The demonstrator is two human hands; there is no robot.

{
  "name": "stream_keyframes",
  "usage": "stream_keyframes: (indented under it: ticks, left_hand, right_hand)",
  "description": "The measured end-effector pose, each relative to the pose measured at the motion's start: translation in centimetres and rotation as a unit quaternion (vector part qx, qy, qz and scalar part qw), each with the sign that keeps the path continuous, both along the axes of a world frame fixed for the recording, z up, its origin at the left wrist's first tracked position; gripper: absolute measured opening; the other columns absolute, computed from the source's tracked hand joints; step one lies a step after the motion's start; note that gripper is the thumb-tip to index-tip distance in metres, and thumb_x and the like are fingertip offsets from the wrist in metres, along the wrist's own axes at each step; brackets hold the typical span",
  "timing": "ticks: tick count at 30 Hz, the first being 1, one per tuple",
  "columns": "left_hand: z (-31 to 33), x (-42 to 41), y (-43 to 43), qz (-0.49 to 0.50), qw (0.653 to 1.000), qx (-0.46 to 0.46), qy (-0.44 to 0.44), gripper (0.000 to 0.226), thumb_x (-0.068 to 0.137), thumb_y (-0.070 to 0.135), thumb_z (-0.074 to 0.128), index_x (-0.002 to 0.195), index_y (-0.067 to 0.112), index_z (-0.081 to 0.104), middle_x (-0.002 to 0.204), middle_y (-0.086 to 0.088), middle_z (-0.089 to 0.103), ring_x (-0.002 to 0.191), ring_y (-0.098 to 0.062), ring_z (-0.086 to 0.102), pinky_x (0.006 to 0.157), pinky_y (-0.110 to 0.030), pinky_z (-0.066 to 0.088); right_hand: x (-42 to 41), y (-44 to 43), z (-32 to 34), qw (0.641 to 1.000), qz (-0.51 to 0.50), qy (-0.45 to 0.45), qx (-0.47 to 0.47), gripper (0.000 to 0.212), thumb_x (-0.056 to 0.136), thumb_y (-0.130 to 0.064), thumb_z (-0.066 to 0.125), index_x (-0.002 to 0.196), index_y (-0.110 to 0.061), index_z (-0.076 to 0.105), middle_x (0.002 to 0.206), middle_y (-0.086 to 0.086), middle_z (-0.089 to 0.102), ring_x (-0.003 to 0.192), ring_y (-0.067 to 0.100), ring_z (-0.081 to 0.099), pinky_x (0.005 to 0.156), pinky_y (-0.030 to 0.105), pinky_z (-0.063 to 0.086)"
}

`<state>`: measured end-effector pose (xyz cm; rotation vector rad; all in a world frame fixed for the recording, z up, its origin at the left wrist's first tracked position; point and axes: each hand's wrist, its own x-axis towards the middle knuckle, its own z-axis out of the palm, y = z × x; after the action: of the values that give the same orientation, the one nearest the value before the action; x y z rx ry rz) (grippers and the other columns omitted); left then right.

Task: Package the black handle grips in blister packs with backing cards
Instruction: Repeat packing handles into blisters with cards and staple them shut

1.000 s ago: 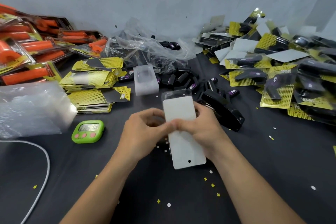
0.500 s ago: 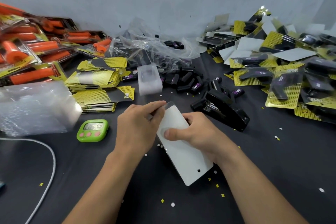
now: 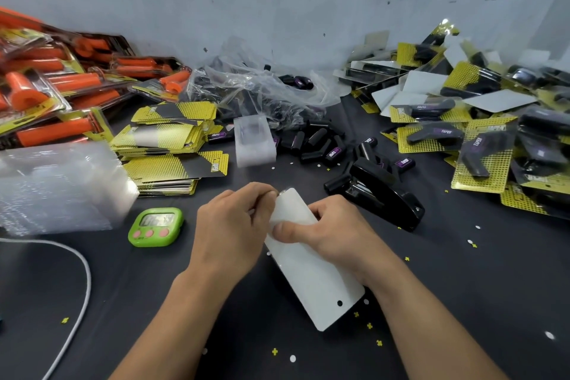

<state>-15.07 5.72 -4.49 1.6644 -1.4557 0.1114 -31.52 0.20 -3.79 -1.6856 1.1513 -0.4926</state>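
Left hand (image 3: pixel 234 225) fingers (image 3: pixel 266 194) pinch the backing card (image 3: pixel 314 274) at its far corner, right hand (image 3: pixel 336 233) clamps it just behind them; a slip could skew it.

The backing card (image 3: pixel 311 268) is plain white; stacked cards (image 3: pixel 175 165), yellow dot pattern with black; handle grips (image 3: pixel 317 136) black, purple labels; timer (image 3: pixel 155 227) green, pink buttons; stapler (image 3: pixel 387 194) black.

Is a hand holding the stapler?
No, the stapler lies on the table; the left hand and right hand hold the white card.
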Motion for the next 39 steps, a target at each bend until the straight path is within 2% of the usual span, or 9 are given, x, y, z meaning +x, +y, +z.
stream_keyframes:
  ticks: [6,10,13,18,23,26,31,34,39]
  left_hand:
    - [-0.3,0.2,-0.5,-0.083,0.976,0.030,0.198,0.025,0.083,0.013,0.081,0.081,0.038,0.079,0.079,0.022,0.076,0.077,0.001,0.073,0.066,-0.009,0.051]
    - [-0.3,0.7,-1.5,-0.051,0.943,0.014,0.329,0.030,0.087,0.010,0.078,0.080,0.039,0.079,0.077,0.009,0.078,0.069,-0.006,0.071,0.059,-0.021,0.053]
    - [-0.5,1.0,-1.9,-0.007,0.907,-0.015,0.421,0.021,0.091,0.017,0.076,0.082,0.035,0.079,0.076,0.008,0.077,0.067,-0.001,0.066,0.066,-0.024,0.051]
    - [-1.3,-0.4,-1.3,0.073,0.956,0.024,0.282,0.016,0.086,0.049,0.069,0.099,0.042,0.062,0.094,0.028,0.072,0.086,0.013,0.067,0.074,-0.013,0.045]
    - [-0.9,-2.4,-1.7,-0.116,0.878,0.114,0.451,0.039,0.077,0.062,0.063,0.093,0.028,0.074,0.084,0.003,0.076,0.077,-0.013,0.073,0.064,-0.036,0.060]
    - [-1.2,-1.1,-2.5,-0.058,0.828,0.084,0.551,0.016,0.092,0.031,0.069,0.089,0.017,0.076,0.089,-0.007,0.078,0.081,-0.022,0.072,0.072,-0.036,0.058]
    - [-0.6,1.1,-2.9,-0.195,0.708,0.071,0.675,0.023,0.090,0.011,0.062,0.112,0.007,0.070,0.110,-0.018,0.075,0.091,-0.027,0.074,0.074,-0.040,0.062]
    - [-0.6,1.1,-2.7,-0.249,0.706,0.086,0.657,0.030,0.083,0.011,0.066,0.111,0.004,0.070,0.108,-0.019,0.074,0.090,-0.030,0.072,0.081,-0.045,0.060]
    - [-1.1,1.2,-2.7,-0.236,0.723,0.070,0.645,0.037,0.077,0.006,0.069,0.114,0.000,0.068,0.109,-0.019,0.075,0.091,-0.026,0.074,0.073,-0.033,0.061]
  right_hand:
    - [0.5,0.5,0.2,0.997,-0.042,0.042,-0.048,0.075,0.063,-0.081,0.074,0.078,-0.008,0.070,0.069,-0.003,0.074,0.057,0.013,0.068,0.050,0.030,0.046]
    - [-0.7,-0.1,0.6,0.989,0.079,-0.108,0.064,0.031,0.081,-0.041,0.080,0.110,-0.032,0.075,0.098,0.000,0.078,0.087,0.018,0.075,0.077,0.035,0.057]
    - [-1.6,0.0,0.3,0.970,0.096,-0.183,0.126,0.075,0.072,-0.010,0.076,0.135,-0.046,0.055,0.110,0.010,0.076,0.101,0.029,0.074,0.086,0.040,0.059]
    - [-0.4,0.2,-1.1,0.952,-0.189,-0.064,-0.231,0.026,0.077,-0.012,0.070,0.081,-0.026,0.049,0.069,-0.011,0.061,0.060,0.009,0.053,0.057,0.025,0.045]
    - [1.8,1.5,-1.8,0.891,-0.088,0.065,-0.441,0.027,0.071,-0.022,0.081,0.082,-0.026,0.057,0.102,-0.013,0.068,0.097,0.010,0.059,0.085,0.029,0.049]
    - [2.1,1.9,-1.7,0.955,-0.015,-0.024,-0.297,0.018,0.066,-0.038,0.081,0.075,-0.025,0.073,0.137,-0.021,0.061,0.130,-0.005,0.049,0.110,0.018,0.036]
    - [0.9,1.0,-1.1,0.968,-0.148,-0.119,-0.164,0.029,0.081,-0.035,0.082,0.108,-0.037,0.071,0.100,-0.022,0.074,0.093,-0.007,0.068,0.078,0.011,0.051]
    - [1.2,1.1,-0.9,0.987,-0.106,-0.092,-0.081,0.005,0.089,-0.023,0.072,0.084,-0.021,0.069,0.069,-0.001,0.074,0.060,0.018,0.072,0.061,0.035,0.059]
    - [1.0,1.1,-1.1,0.986,-0.092,-0.140,0.004,0.012,0.089,0.002,0.064,0.081,-0.004,0.069,0.060,0.011,0.069,0.055,0.032,0.066,0.056,0.044,0.054]
